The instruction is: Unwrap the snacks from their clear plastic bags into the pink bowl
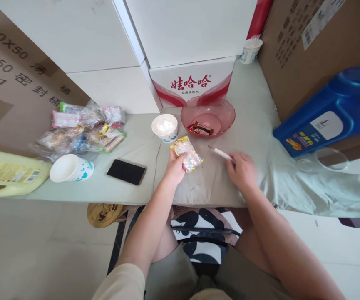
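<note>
My left hand (177,166) is closed on the edge of a snack packet (188,155), a see-through wrapper with yellow, jagged ends, held above the cloth. To its right, my right hand (244,170) grips a slim white-handled knife (224,155) whose thin tip points left toward the packet, apart from it. Just behind the packet stands a paper cup (165,127) with white stuff in it. Beside that cup sits a pink translucent bowl (223,121), holding a few red and dark wrapped pieces (201,128).
Left lie a black phone (126,171), an empty-looking paper cup (72,168), a heap of wrapped snacks (83,129) and a yellow bottle (14,173). At right, a blue bottle (326,112) leans near a clear plastic cup (331,159). Boxes (195,81) line the back.
</note>
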A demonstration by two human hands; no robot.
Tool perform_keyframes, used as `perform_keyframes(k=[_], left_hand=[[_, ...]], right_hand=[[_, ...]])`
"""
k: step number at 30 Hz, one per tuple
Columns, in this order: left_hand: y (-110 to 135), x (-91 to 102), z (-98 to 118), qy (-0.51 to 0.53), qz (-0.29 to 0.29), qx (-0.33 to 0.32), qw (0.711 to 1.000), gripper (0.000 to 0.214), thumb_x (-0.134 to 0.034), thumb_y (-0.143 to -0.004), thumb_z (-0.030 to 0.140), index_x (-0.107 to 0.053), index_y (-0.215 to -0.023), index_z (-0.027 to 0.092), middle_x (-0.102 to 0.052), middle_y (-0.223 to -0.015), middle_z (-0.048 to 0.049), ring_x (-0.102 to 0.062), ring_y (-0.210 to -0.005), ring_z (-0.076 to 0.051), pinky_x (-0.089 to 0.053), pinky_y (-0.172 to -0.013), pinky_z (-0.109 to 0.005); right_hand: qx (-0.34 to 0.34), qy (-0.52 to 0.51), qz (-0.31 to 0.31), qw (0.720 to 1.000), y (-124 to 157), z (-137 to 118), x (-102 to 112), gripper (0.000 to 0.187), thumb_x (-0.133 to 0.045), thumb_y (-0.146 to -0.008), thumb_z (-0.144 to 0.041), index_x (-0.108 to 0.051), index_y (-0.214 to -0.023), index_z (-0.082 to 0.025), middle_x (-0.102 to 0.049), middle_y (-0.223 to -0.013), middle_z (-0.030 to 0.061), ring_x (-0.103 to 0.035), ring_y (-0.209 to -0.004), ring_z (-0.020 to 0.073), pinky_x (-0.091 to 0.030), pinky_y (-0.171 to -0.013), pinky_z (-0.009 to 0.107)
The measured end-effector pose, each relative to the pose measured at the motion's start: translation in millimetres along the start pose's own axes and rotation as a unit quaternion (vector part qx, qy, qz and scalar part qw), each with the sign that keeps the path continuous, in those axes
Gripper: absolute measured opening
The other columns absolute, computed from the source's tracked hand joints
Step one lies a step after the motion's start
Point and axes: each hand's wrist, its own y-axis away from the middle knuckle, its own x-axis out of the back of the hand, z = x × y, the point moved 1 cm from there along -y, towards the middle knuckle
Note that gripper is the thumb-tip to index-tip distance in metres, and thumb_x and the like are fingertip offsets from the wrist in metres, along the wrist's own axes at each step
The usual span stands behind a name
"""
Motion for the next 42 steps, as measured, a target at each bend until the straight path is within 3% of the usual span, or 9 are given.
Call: perform_keyframes(k=[5, 11, 18, 23, 26, 29, 35, 38, 42], left_hand=[[4.0, -7.1, -9.0, -0.019, -0.016, -0.001, 1.000, 0.068, -0.084, -0.062, 0.020, -0.052, -0.121, 0.030, -0.070, -0.112, -0.0003, -0.068, -0.104, -0.021, -0.055, -0.094, -0.039], [7.9, -8.1, -10.9, -0.013, -0.032, -0.018, 0.999, 0.078, -0.083, -0.061, 0.019, -0.051, -0.130, 0.035, -0.070, -0.120, -0.0003, -0.066, -0.115, -0.023, -0.052, -0.101, -0.038], [-12.5, 19.5, 32.4, 0.017, 0.058, -0.105, 0.993, 0.055, -0.075, -0.073, 0.030, -0.055, -0.125, 0.031, -0.070, -0.126, -0.0041, -0.059, -0.132, -0.028, -0.053, -0.104, -0.043], [-1.1, 16.7, 22.6, 0.031, 0.013, -0.082, 0.996, 0.064, -0.079, -0.066, 0.026, -0.053, -0.125, 0.030, -0.068, -0.128, -0.0051, -0.060, -0.129, -0.028, -0.053, -0.103, -0.043], [11.1, 7.4, 6.9, 0.026, -0.041, -0.043, 0.998, 0.069, -0.084, -0.060, 0.027, -0.053, -0.121, 0.030, -0.067, -0.124, -0.0047, -0.061, -0.126, -0.026, -0.051, -0.104, -0.041], [13.9, 7.4, 7.9, 0.001, -0.044, -0.081, 0.996, 0.064, -0.089, -0.058, 0.028, -0.054, -0.112, 0.030, -0.065, -0.129, -0.0047, -0.056, -0.134, -0.026, -0.046, -0.109, -0.038], [-1.4, 30.4, 20.5, -0.192, -0.024, -0.168, 0.967, 0.065, -0.086, -0.064, 0.016, -0.057, -0.120, 0.029, -0.059, -0.143, -0.0088, -0.051, -0.140, -0.027, -0.040, -0.115, -0.036], [-5.9, 40.8, 16.6, -0.300, -0.003, -0.180, 0.937, 0.071, -0.080, -0.067, 0.012, -0.054, -0.132, 0.027, -0.058, -0.142, -0.0111, -0.064, -0.121, -0.024, -0.047, -0.108, -0.038], [-8.5, 53.6, 18.9, -0.361, 0.043, -0.180, 0.914, 0.060, -0.071, -0.076, 0.017, -0.051, -0.132, 0.022, -0.070, -0.111, -0.0077, -0.069, -0.086, -0.018, -0.056, -0.087, -0.036]], right_hand=[[-0.055, -0.195, -0.108, 0.973, 11.3, -37.5, -7.7, 0.040, -0.033, -0.099, -0.047, -0.061, -0.084, -0.023, -0.062, -0.064, 0.0023, -0.055, -0.056, 0.0176, -0.042, -0.060, 0.029], [0.021, -0.137, -0.117, 0.983, 11.5, -59.1, -24.1, 0.039, -0.037, -0.097, -0.045, -0.069, -0.093, -0.023, -0.069, -0.073, 0.0064, -0.061, -0.064, 0.0199, -0.040, -0.064, 0.030], [0.052, -0.072, -0.152, 0.984, 13.2, -40.4, -19.8, 0.039, -0.041, -0.097, -0.044, -0.075, -0.095, -0.024, -0.075, -0.083, 0.0078, -0.065, -0.070, 0.0217, -0.037, -0.062, 0.030], [-0.018, -0.010, -0.071, 0.997, 3.9, -16.9, -6.9, 0.040, -0.045, -0.095, -0.043, -0.075, -0.108, -0.022, -0.075, -0.093, 0.0116, -0.064, -0.076, 0.0254, -0.040, -0.066, 0.033], [-0.017, 0.057, -0.014, 0.998, -3.2, -8.5, -2.9, 0.038, -0.046, -0.094, -0.037, -0.074, -0.112, -0.019, -0.074, -0.108, 0.0158, -0.064, -0.096, 0.0317, -0.044, -0.081, 0.041], [-0.031, 0.097, 0.045, 0.994, -6.9, -5.4, -1.3, 0.038, -0.045, -0.093, -0.030, -0.072, -0.116, -0.017, -0.071, -0.117, 0.0181, -0.059, -0.113, 0.0376, -0.041, -0.096, 0.052], [0.163, -0.076, -0.019, 0.983, 1.2, -20.9, -8.8, 0.042, -0.048, -0.094, -0.036, -0.064, -0.127, -0.017, -0.069, -0.126, 0.0173, -0.062, -0.119, 0.0314, -0.046, -0.103, 0.046], [0.237, -0.090, -0.038, 0.966, 6.7, -30.4, -18.0, 0.047, -0.059, -0.090, -0.043, -0.063, -0.130, -0.019, -0.068, -0.132, 0.0153, -0.061, -0.124, 0.0327, -0.045, -0.103, 0.047], [0.231, -0.088, -0.029, 0.968, -1.3, -28.1, -29.1, 0.019, -0.054, -0.094, -0.028, -0.072, -0.099, -0.024, -0.077, -0.102, 0.0079, -0.070, -0.101, 0.0266, -0.050, -0.090, 0.042]])
